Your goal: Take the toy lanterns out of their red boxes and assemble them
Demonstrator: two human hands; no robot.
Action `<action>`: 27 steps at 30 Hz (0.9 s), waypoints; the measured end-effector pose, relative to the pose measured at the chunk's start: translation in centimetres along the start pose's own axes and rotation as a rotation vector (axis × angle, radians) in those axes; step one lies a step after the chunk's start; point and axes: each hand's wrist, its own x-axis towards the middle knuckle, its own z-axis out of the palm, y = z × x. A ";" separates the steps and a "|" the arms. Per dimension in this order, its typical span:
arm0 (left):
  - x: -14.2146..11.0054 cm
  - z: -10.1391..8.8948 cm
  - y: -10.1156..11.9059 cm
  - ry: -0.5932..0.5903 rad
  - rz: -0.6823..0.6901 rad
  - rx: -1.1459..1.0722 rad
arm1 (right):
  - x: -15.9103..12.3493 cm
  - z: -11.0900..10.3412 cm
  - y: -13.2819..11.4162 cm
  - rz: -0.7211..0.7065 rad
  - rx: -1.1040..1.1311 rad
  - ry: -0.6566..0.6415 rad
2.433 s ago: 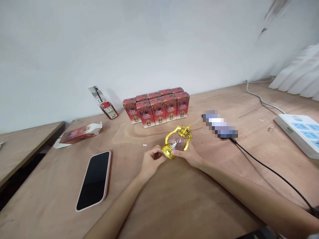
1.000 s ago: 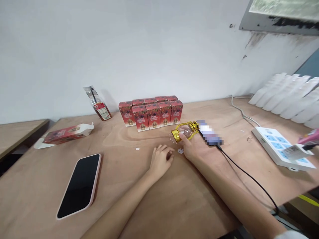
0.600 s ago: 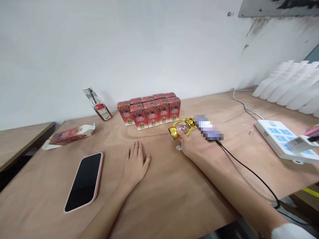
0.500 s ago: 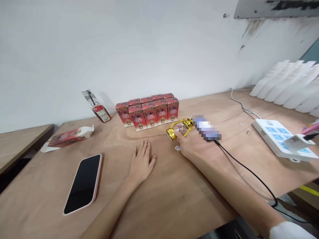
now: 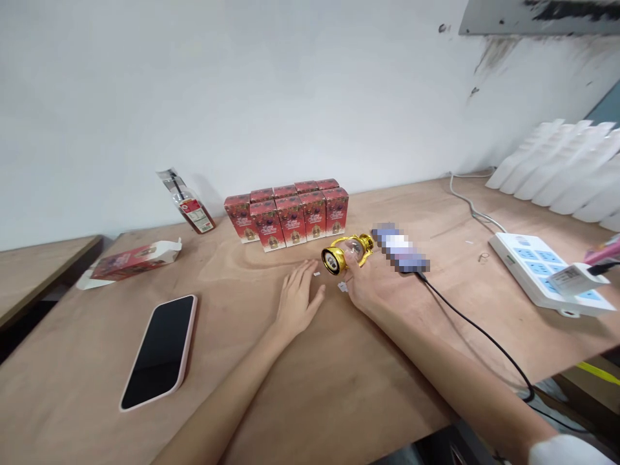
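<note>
My right hand [image 5: 360, 281] grips a small gold lantern [image 5: 347, 251] with a clear middle. The lantern lies on its side, its round base turned left and toward me. My left hand [image 5: 298, 298] rests palm down on the wooden table [image 5: 310, 400], fingers stretched out and apart, just left of the base. Close to the left fingertips is a tiny white scrap [image 5: 316, 274]. More white bits [image 5: 342, 286] lie beside my right fingers. Behind the hands stand several red printed boxes [image 5: 292, 219] in two rows.
At left are a black-screened phone [image 5: 159, 352], an opened red box [image 5: 136, 260] and a bottle [image 5: 196, 213] by the wall. A second phone [image 5: 401, 248], blurred out, trails a black cable at right. Beyond it are a power strip [image 5: 542, 268] and white foam-like sleeves [image 5: 557, 165].
My left hand has slid right, closer to the lantern. In my right hand the lantern has turned so its base faces me more. A white scrap now shows near my left fingertips.
</note>
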 end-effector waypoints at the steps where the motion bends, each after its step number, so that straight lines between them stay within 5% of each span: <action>1: -0.4 -0.3 0.2 0.058 0.008 -0.056 | -0.5 0.4 -0.2 0.019 0.038 -0.009; 7: -1.4 -1.1 0.5 0.269 -0.032 -0.431 | -2.9 2.0 -0.4 0.166 0.155 -0.147; 13: -1.0 -0.6 0.3 0.347 -0.102 -0.506 | -3.0 1.8 0.3 0.190 0.179 -0.127; 18: -0.8 -0.5 -0.2 0.244 -0.213 -0.640 | -3.0 1.5 0.6 0.081 0.039 -0.099; 27: -0.6 -0.8 -0.2 0.031 -0.185 -0.843 | -4.0 1.9 -0.9 -0.061 -0.205 -0.090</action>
